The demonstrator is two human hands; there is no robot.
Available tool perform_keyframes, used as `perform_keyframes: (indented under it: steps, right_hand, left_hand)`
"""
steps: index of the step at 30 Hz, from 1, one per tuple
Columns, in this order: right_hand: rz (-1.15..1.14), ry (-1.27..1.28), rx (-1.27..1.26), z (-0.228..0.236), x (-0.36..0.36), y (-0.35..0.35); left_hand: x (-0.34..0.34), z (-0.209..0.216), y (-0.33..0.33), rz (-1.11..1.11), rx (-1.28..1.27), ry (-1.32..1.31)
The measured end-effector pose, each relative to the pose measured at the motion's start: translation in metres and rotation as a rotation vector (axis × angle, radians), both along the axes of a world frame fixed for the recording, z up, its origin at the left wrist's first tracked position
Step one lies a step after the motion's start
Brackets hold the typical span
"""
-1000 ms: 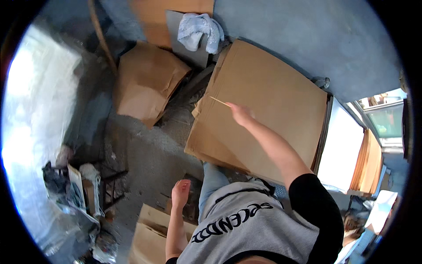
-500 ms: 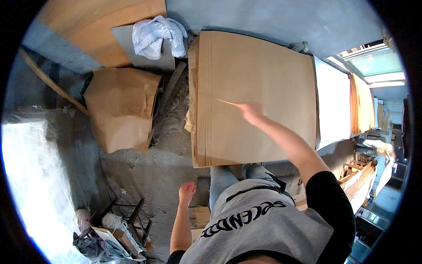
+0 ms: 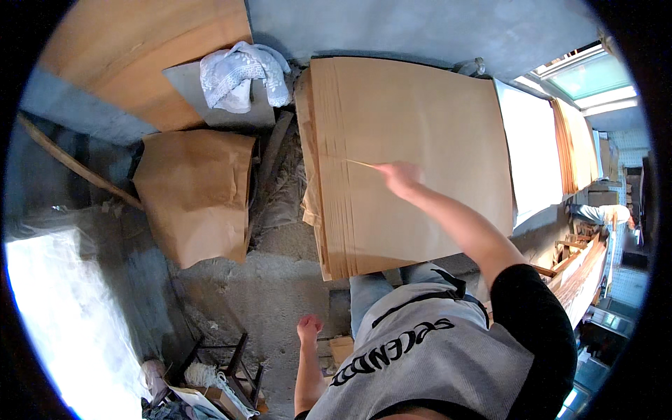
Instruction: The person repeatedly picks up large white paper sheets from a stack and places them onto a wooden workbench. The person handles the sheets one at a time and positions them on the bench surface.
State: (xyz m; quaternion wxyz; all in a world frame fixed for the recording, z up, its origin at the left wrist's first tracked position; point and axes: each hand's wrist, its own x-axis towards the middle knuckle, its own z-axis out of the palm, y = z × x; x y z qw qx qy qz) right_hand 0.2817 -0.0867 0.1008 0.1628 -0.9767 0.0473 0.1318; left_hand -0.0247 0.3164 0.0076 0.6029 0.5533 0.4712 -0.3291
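Observation:
A large stack of brown paper sheets [image 3: 427, 126] lies before me, its left edges fanned in narrow steps. Over the stack, my right hand [image 3: 402, 179] is closed on a thin, pale stick [image 3: 362, 164] that tapers to a point. Its tip points left, toward the stepped edges; whether it touches the paper I cannot tell. My left hand [image 3: 309, 327] hangs low beside my body, left of my legs, with curled fingers and nothing visible in them. It is apart from the paper.
Another brown paper pile [image 3: 196, 189] stands at left, near a curved wooden pole [image 3: 77, 157]. A patterned cloth [image 3: 241, 73] lies at the back. White sheets [image 3: 532, 143] adjoin the stack on the right. A dark-framed stool [image 3: 234, 367] and cluttered box are at lower left. Another person [image 3: 602, 214] is at far right.
The view has shifted, so the paper piles and stool sit differently in the picture. My right hand still holds the stick over the stack; my left hand stays low and curled.

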Motion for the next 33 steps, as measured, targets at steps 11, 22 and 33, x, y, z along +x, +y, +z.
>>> perform_keyframes:
  steps: [11, 22, 33]
  right_hand:
    - [-0.127, 0.168, 0.002, 0.0, -0.026, -0.052]
    - [-0.223, 0.07, 0.245, -0.013, -0.037, -0.047]
    - [-0.2, -0.028, 0.142, -0.016, -0.031, -0.027]
  left_hand:
    - [-0.01, 0.013, -0.009, 0.16, 0.045, 0.064]
    - [0.102, 0.04, -0.052, 0.026, -0.145, -0.171]
    - [0.219, 0.026, -0.185, -0.047, -0.373, -0.457]
